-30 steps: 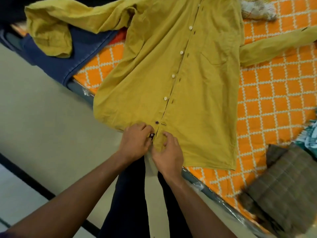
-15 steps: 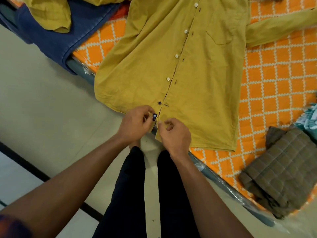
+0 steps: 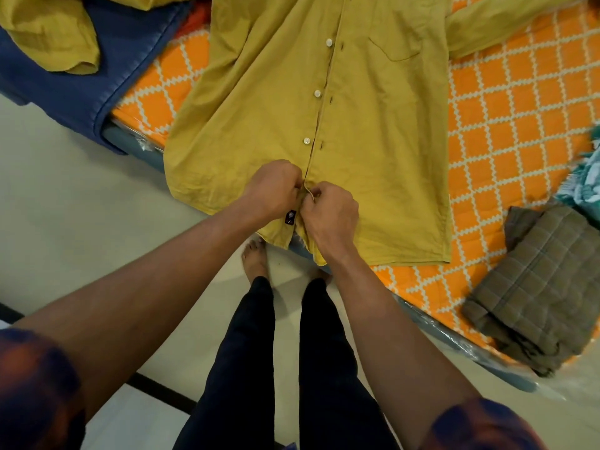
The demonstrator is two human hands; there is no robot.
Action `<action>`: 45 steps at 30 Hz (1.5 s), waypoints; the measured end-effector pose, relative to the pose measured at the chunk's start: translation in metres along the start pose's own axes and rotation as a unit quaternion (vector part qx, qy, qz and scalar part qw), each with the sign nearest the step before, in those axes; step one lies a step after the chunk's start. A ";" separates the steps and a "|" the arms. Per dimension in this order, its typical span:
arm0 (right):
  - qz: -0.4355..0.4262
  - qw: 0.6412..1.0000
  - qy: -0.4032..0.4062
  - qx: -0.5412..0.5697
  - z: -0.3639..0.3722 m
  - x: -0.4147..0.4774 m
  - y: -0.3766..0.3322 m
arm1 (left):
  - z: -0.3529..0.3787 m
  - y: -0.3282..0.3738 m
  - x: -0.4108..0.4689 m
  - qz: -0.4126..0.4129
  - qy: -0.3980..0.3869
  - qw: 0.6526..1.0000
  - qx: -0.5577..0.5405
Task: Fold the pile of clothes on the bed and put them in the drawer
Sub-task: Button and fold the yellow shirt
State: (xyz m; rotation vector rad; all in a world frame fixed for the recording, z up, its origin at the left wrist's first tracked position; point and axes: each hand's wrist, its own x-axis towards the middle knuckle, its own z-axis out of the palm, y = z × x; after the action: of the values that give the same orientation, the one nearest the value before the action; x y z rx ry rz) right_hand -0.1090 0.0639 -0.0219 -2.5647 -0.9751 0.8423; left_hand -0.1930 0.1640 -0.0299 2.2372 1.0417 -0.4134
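Left hand [image 3: 276, 190] and right hand [image 3: 328, 212], fingers curled close together, pinch the two front edges near the hem of the soft mustard shirt [image 3: 373, 125] (round white buttons up its placket), spread flat on the orange lattice-quilted bed [image 3: 519, 125]

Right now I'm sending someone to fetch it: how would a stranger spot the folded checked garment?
Start at the orange lattice-print bed, then go right of the spread mustard shirt, near the mattress edge. The folded garment lies there, dull brown-grey checks, unlike the teal cloth beside it.
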 end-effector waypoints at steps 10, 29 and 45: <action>0.038 0.973 0.091 0.209 0.025 -0.014 0.006 | 0.002 -0.001 0.004 -0.168 0.021 0.937 -0.305; 0.238 0.871 -0.020 0.430 0.021 -0.001 0.005 | 0.024 -0.004 -0.011 -0.176 0.075 0.875 -0.445; 0.240 0.869 -0.034 0.430 0.025 -0.004 0.004 | 0.028 -0.014 -0.010 -0.131 0.064 0.887 -0.439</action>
State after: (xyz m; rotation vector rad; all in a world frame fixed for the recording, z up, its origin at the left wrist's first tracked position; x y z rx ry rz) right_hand -0.1243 0.0598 -0.0419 -1.9638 0.1019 1.1555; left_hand -0.2103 0.1472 -0.0516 1.3250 1.2731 0.1095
